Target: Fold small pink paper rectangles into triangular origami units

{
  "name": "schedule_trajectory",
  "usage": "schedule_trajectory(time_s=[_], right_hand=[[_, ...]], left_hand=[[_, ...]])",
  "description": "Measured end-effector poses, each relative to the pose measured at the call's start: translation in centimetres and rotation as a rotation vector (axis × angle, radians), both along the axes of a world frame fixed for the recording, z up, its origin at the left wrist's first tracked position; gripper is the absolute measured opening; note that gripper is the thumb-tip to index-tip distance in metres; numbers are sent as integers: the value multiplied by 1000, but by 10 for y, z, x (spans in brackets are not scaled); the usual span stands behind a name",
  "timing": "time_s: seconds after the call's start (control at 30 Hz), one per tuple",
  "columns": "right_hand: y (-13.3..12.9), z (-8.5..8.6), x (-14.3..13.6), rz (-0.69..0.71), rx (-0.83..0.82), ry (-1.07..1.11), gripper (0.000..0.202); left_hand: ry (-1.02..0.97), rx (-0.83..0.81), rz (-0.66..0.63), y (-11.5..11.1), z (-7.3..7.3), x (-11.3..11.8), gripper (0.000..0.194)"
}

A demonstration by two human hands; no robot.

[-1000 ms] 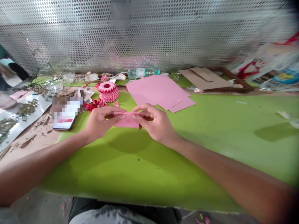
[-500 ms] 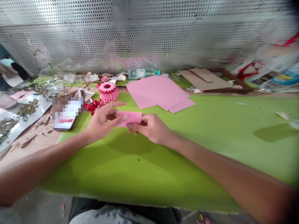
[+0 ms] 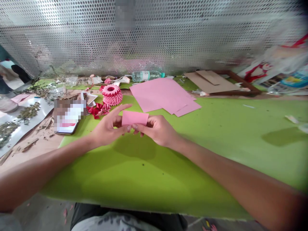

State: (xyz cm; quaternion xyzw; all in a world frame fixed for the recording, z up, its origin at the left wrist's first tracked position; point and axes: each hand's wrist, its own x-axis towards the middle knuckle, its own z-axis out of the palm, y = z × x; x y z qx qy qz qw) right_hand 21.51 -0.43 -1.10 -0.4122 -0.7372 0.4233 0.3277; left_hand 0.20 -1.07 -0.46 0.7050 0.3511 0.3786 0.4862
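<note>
A small rectangle of pink paper (image 3: 135, 118) is held up above the green table surface (image 3: 149, 179). My left hand (image 3: 108, 126) pinches its lower left part, thumb in front, with the index finger stretched out past the upper left corner. At the lower right, my right hand (image 3: 157, 129) grips the paper between thumb and fingers. Both thumb tips nearly meet at the bottom edge. Some fingertips behind the paper are hidden. Just beyond my left hand stand a ring-shaped pink folded-paper piece (image 3: 112, 95) and a red folded-paper star (image 3: 97, 110).
Larger pink sheets (image 3: 161, 94) lie overlapping behind my hands. A phone (image 3: 69, 118) rests at the left, near dried plant bits (image 3: 29, 110). Along the perforated metal wall (image 3: 149, 38) are a plastic bottle (image 3: 146, 75) and brown cardboard (image 3: 209, 81) in a wooden frame.
The pink paper has shifted slightly right and up. My left thumb has slid from the paper's face down to its lower edge, beside the right thumb.
</note>
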Motion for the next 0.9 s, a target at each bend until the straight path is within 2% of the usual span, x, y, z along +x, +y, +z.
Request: schedule_trajectory(time_s=[0.13,0.27,0.4,0.5,0.6,0.73,0.83,0.9], right_hand=[[3,5,5,-57,41,-6,38],[6,10,10,-124,52,6,35],[4,6,5,-70,21,2,37],[2,3,-1,-13,1,-16,42],[4,3,-1,2,11,-68,46],[17,6,17,-4,57,-107,42],[24,7,31,-119,192,-118,39],[23,9,33,-206,453,-151,33]], left_hand=[[-23,16,63,6,6,-6,67],[-59,45,173,14,12,-14,59],[6,-34,69,11,5,-8,60],[12,10,-3,4,0,0,62],[19,88,7,2,0,-1,61],[27,136,90,12,5,-13,57],[-11,136,187,20,9,-19,55],[-19,83,198,20,10,-18,57]])
